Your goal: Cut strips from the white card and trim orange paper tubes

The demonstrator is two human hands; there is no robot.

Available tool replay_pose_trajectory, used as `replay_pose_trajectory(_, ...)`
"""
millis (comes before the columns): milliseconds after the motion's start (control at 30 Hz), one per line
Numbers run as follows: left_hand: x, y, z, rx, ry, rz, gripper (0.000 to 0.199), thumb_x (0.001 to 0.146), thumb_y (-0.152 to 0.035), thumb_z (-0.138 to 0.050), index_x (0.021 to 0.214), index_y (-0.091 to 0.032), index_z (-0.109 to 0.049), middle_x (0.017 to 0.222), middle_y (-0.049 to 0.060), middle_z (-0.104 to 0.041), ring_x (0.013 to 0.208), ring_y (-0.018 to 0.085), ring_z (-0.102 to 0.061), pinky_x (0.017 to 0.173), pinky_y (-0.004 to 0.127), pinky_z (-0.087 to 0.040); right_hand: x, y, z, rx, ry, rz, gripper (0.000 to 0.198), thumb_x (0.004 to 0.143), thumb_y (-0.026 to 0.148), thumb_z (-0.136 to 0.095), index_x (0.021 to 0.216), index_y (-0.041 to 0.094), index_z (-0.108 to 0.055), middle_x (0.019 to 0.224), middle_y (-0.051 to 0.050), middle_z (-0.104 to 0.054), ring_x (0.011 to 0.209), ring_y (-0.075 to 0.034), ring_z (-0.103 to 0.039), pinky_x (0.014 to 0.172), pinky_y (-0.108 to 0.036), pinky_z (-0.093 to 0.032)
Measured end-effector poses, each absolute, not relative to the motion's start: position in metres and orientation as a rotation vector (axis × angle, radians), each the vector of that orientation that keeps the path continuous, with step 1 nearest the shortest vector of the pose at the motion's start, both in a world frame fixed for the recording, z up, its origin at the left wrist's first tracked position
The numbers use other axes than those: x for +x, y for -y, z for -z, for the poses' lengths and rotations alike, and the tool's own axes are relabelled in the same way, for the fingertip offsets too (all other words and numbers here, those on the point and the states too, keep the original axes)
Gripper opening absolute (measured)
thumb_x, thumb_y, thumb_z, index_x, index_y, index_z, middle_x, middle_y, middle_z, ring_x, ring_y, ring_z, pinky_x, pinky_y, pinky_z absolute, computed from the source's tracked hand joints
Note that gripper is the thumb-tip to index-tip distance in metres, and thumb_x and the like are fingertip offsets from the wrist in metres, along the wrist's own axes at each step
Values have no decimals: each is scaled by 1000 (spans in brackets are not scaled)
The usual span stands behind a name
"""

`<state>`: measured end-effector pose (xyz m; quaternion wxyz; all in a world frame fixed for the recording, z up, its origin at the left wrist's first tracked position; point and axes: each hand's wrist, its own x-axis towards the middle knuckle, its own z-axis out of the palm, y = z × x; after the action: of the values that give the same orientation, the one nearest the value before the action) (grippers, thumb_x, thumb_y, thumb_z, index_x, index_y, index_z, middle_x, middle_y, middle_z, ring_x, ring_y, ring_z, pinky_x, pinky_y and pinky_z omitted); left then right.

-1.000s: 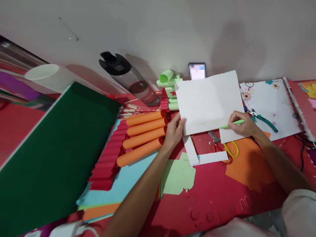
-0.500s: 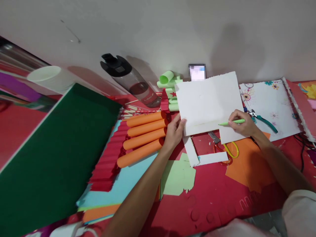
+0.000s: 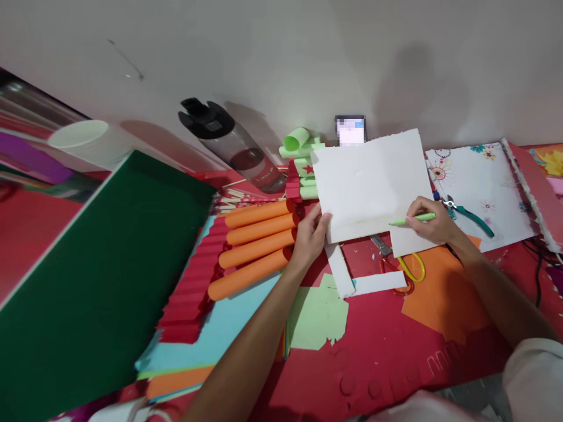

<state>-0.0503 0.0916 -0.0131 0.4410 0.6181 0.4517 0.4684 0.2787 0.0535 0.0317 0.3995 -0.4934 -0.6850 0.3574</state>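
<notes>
My left hand grips the lower left edge of a white board, thumb on top and fingers mostly hidden beneath. A notch is cut out of the board's lower side. My right hand is closed around a slim light green pen, its tip at the corner of that notch. Below the board lie scissors with yellow and red handles, partly covered by it. Two narrow white strips meet at a corner on the red table. Teal-handled pliers are just right of my right hand.
Orange paper rolls and red pleated paper lie at left, near a large green board. A bottle leans by the wall. Cut green paper and orange sheets lie in front; a flowered board is at right.
The pen tip has shifted very slightly left along the notch corner. Both hands otherwise keep the same hold, and the board stays in place.
</notes>
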Motion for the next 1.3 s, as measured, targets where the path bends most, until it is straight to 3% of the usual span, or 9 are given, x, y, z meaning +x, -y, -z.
replay_pose_trajectory(867, -50, -93, 14, 1563, -1122, -1172, 55, 102, -57, -59, 137, -16, -69, 133, 13, -76, 119, 29, -72, 102, 38, -58, 281, -54, -36, -1254, 1827, -907, 16, 86, 28, -73, 78, 22, -62, 72, 1, -65, 60, -13, -52, 55, -28, -40)
replay_pose_trajectory(1133, -50, -93, 15, 1517, -1122, -1168, 56, 101, -57, -61, 138, -16, -69, 131, 13, -77, 118, 30, -72, 99, 39, -59, 289, -56, -36, -1190, 1697, -890, 19, 90, 36, -77, 84, 22, -65, 77, -1, -67, 60, -14, -58, 56, -29, -46)
replay_pose_trajectory(1200, -50, -93, 15, 1504, -1121, -1171, 57, 100, -58, -62, 137, -16, -69, 131, 13, -77, 118, 30, -72, 100, 40, -58, 291, -58, -41, -1167, 1570, -784, 21, 95, 44, -76, 95, 24, -68, 87, -3, -72, 71, -18, -68, 64, -32, -55)
replay_pose_trajectory(1300, -50, -93, 16, 1487, -1119, -1177, 58, 98, -59, -64, 135, -15, -70, 129, 13, -78, 115, 30, -73, 99, 39, -59, 293, -60, -53, -1187, 1451, -527, 26, 103, 51, -67, 110, 27, -71, 110, -9, -76, 107, -26, -74, 91, -42, -62)
